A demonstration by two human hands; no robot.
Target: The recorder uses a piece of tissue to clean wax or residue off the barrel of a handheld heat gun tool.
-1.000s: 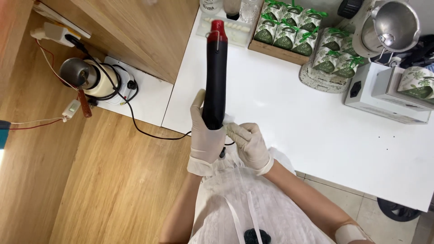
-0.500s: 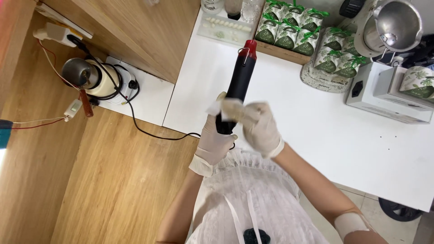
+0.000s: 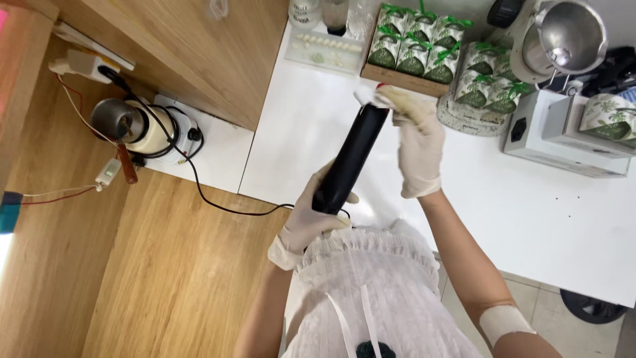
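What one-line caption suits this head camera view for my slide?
Gloved left hand grips a long black cylindrical tool while the gloved right hand covers its upper end above a white counter.

White gloves on left hand [image 3: 306, 225] and right hand [image 3: 419, 142], frilled white apron, forearm bandage.

Boxed packets: six green-and-white pouches [image 3: 416, 41] with green ribbon, standing in a tray at the counter's far edge.
Loose packets: similar pouches [image 3: 489, 81] just right.
Right edge: one patterned green-and-white pack [image 3: 608, 117].
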